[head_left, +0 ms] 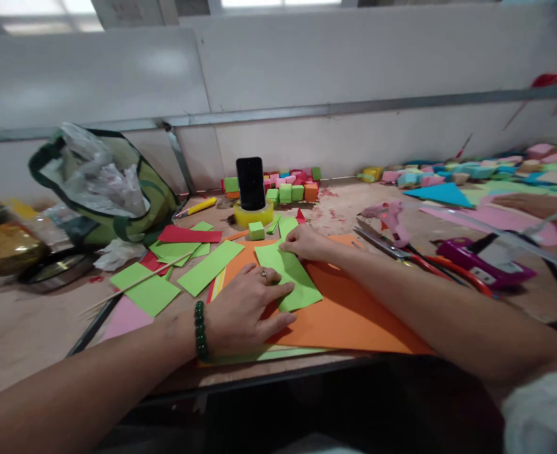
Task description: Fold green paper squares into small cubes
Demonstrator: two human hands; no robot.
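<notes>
A light green piece of paper [293, 277] lies on a stack of orange sheets [354, 315] in front of me. My left hand [245, 306], with a ring and a green bead bracelet, rests on the stack, its spread fingers reaching over the green piece's left side. At that piece's far edge, my right hand [305, 243] has its fingers bent and pinched together on the paper. Another green strip [211, 268] is left of my left hand. Just beyond the sheets stands a small green paper cube [256, 231].
A phone [251, 183] stands on a yellow tape roll [254, 216], with several paper cubes [285, 192] behind. To the right are a pink glue gun [389, 221], scissors [382, 244] and a purple power strip [484, 261]. A bag [155, 202] stands left. Another person's hand [534, 205] is far right.
</notes>
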